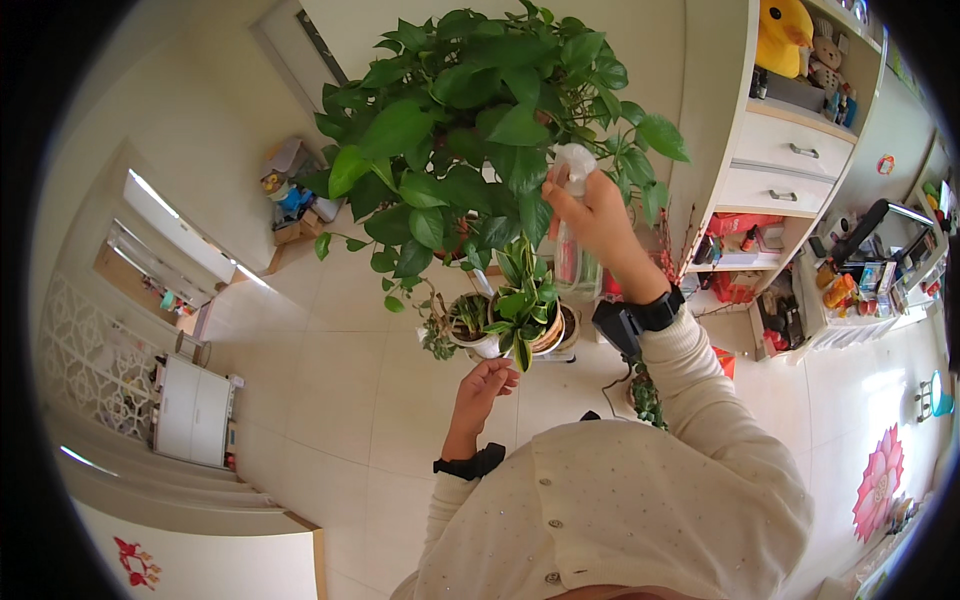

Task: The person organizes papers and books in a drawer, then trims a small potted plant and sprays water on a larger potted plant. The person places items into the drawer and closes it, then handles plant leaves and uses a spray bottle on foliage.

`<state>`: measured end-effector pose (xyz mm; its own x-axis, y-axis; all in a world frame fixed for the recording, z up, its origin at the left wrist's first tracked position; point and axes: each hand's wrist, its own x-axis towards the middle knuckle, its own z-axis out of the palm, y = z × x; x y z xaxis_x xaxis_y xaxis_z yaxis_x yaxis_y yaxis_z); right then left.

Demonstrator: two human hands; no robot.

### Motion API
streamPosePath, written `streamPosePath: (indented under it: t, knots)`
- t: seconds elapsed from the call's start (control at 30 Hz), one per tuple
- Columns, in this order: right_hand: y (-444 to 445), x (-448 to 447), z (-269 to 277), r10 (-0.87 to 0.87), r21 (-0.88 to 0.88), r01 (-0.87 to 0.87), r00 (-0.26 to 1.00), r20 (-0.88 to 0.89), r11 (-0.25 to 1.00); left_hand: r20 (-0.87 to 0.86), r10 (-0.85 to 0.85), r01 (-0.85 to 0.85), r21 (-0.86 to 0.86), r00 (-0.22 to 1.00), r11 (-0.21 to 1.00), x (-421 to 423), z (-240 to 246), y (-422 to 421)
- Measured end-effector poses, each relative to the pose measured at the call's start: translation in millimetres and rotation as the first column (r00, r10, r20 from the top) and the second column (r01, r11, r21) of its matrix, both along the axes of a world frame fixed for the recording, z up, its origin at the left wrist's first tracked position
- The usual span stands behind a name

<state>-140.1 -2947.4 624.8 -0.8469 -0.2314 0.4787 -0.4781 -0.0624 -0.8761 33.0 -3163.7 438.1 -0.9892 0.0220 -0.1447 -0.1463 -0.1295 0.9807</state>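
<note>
My right hand (pixel 596 225) is wrapped around a clear plastic spray bottle (pixel 581 274) with a white trigger head, which stands among the foliage. Right behind the bottle spreads a large leafy pothos plant (pixel 465 97), its pot mostly hidden by leaves. Below it is a small variegated snake plant (pixel 521 307) with yellow-edged leaves. Beside that, a white pot (pixel 472 337) holds a low green plant. My left hand (pixel 484 390) is just below these pots with fingers curled near the tip of a variegated leaf; whether it pinches the leaf cannot be told.
At right stands a white shelf cabinet (pixel 780 161) with drawers and a yellow duck toy (pixel 782 37). A cluttered desk (pixel 847 300) is farther right. Stacked boxes (pixel 296 195) sit by the left wall. Another small potted plant (pixel 646 394) is on the floor near my right elbow.
</note>
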Motion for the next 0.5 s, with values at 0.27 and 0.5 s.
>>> streamPosePath:
  t: [0.27,0.5]
  knots:
    - [-10.6,21.0,-41.1,-0.088,-0.033,0.088,0.996,0.004,0.996,0.012,-0.023,0.023,0.012,1.0,1.0,-2.7,-8.2,0.1]
    - [-16.8,26.9,-69.0,-0.147,-0.016,0.147,0.989,0.019,0.989,0.049,-0.038,0.037,0.031,0.998,0.999,-5.7,-12.4,4.1]
